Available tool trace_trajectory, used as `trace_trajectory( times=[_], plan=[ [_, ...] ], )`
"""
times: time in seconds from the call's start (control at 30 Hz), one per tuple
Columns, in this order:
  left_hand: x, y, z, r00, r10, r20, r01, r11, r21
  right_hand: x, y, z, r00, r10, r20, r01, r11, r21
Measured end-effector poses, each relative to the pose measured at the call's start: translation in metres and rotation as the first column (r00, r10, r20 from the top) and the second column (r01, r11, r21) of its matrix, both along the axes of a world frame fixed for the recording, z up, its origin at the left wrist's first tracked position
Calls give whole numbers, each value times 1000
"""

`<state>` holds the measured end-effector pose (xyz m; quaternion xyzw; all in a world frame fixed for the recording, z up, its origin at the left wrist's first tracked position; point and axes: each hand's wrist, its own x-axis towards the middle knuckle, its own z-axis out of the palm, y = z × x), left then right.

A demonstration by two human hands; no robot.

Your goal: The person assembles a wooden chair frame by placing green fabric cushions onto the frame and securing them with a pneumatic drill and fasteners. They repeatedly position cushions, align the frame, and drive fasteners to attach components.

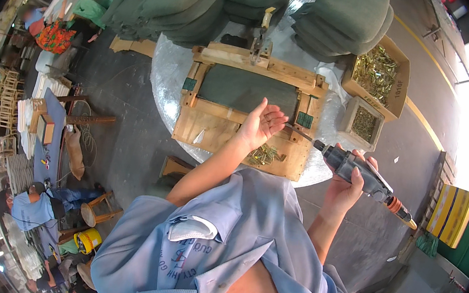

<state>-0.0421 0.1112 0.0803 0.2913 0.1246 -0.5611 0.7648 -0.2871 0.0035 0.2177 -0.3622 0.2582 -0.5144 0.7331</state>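
Note:
My right hand [347, 185] is wrapped round a dark power screwdriver [341, 160] with an orange collar at its rear. Its long thin bit [301, 132] points left, and the tip reaches my left hand [262, 127]. That hand is palm up with its fingers stretched out; whether a small screw lies at the fingertips, I cannot make out. Both are above a wooden frame jig [213, 125], in which a dark green padded panel [247, 88] lies flat. A small heap of brass-coloured hardware [266, 155] sits on the jig's near edge, right of my left forearm.
A toggle clamp [257, 46] stands at the jig's far side. Stacked green cushions [170, 0] and more cushions [345, 14] rise behind. Right of the jig are a cardboard box [402, 84] and a smaller tray [357, 138] of metal pieces. Other people [36, 211] work at left.

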Motion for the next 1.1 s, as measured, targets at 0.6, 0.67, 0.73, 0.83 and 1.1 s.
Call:
trace_trajectory(
  times=[0.6,0.67,0.73,0.83,1.1],
  plan=[
    [-25,-6,38,939,-236,250,268,958,-99,19,15,-7,996,48,-75,-54,995,-87],
    [-25,-4,31,949,-212,232,228,973,-42,18,16,-3,996,21,-89,-30,995,-97],
    [-22,2,10,959,-192,207,186,981,50,16,16,-3,996,3,-91,-12,995,-100],
    [-21,12,4,960,-277,29,278,958,-64,11,9,-9,996,-28,-85,20,995,-96],
    [-22,17,4,981,-181,-69,179,983,-36,7,5,-14,996,-34,-77,30,998,-50]
  ],
)
